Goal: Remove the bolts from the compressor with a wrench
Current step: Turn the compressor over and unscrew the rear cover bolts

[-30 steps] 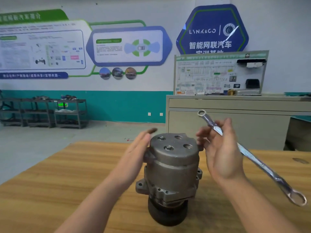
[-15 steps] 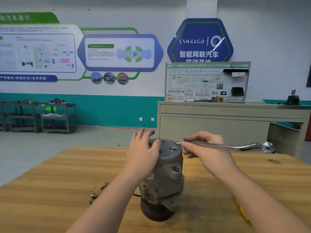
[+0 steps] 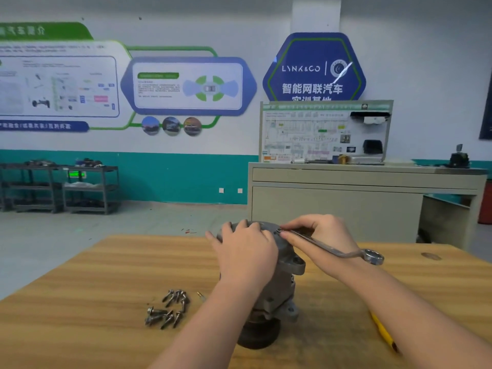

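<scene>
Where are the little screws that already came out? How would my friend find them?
Look at the wooden table, just left of the grey compressor the left hand rests on. The loose bolts lie there in a small heap. They are the only pile of short, dark metal pieces there.

Automotive training workshop.

Wall display boards (image 3: 186, 86) carry vehicle diagrams, and a blue hexagonal sign (image 3: 314, 67) bears a car brand with Chinese text. A wiring-diagram trainer panel (image 3: 324, 131) stands on a grey cabinet (image 3: 346, 198). Metal shelving racks (image 3: 61, 187) hold parts along a teal-banded wall. Concrete floor; wooden surface (image 3: 93, 302) with loose bolts (image 3: 167, 308).
</scene>
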